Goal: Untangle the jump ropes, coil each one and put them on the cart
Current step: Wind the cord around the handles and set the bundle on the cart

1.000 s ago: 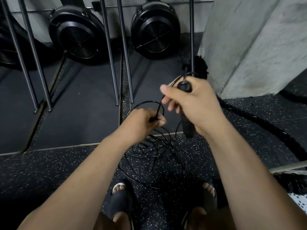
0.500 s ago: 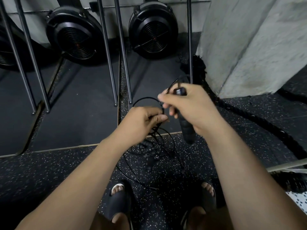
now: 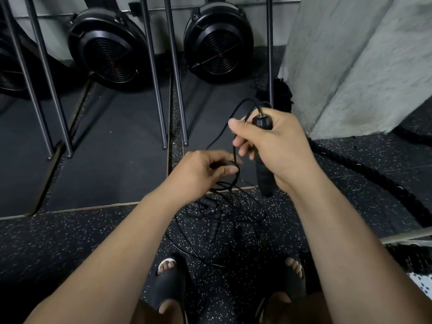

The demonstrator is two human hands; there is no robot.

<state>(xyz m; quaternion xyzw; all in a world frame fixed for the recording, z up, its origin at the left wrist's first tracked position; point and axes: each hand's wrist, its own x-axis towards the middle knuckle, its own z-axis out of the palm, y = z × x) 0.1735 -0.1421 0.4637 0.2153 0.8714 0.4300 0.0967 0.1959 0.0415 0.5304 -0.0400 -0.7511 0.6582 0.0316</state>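
My right hand grips a black jump-rope handle upright, its cap end at the top, and pinches the thin black cord between thumb and forefinger. The cord loops up from the cap and runs down to my left hand, which pinches it just below and left of the right hand. Under both hands a tangle of thin black jump ropes lies on the speckled floor, with several ribbed black handles among the loops. No cart is in view.
Two black fan wheels of rowing machines stand at the back behind slanted metal bars. A concrete pillar rises at the right. A thick black battle rope snakes along the floor on the right. My sandalled feet stand below the tangle.
My right hand has stayed high with the handle while my left hand slid down and left along the cord. A loop of cord now stands out above the handle cap.
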